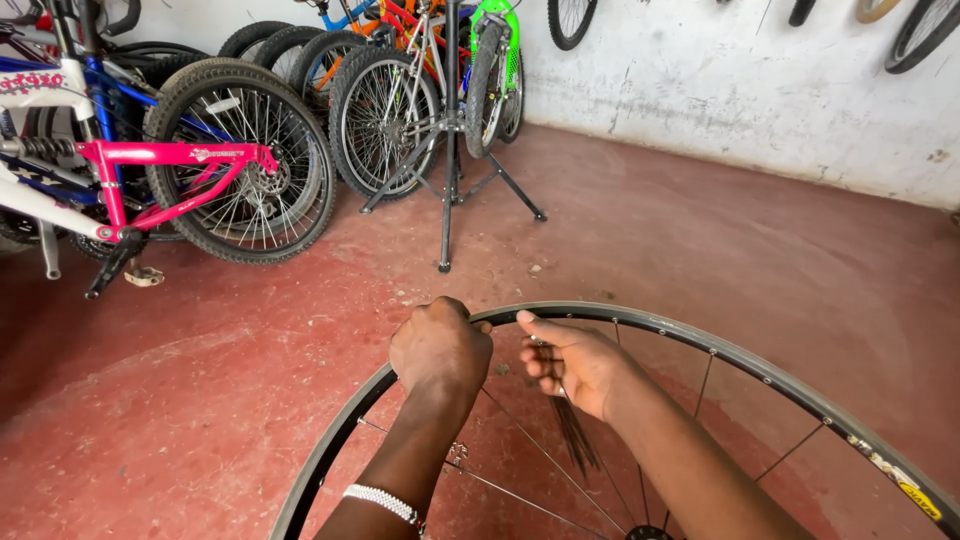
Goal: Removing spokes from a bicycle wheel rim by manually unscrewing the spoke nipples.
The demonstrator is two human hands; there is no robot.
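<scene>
Head view shows us our left hand (440,350) clenched over the top of the bare wheel rim (760,365) standing above the red floor (200,400), while our right hand (572,362) fingers grasp a bundle of loose spokes (577,440) just beside it.

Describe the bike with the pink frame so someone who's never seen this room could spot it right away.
Start at the row of bicycles parked against the white wall on the far left of the red floor. The nearest one, closest to the bare wheel rim that both hands hold, is the pink-framed bike. Only it has a bright pink frame beside a knobbly black rear tyre.
</scene>
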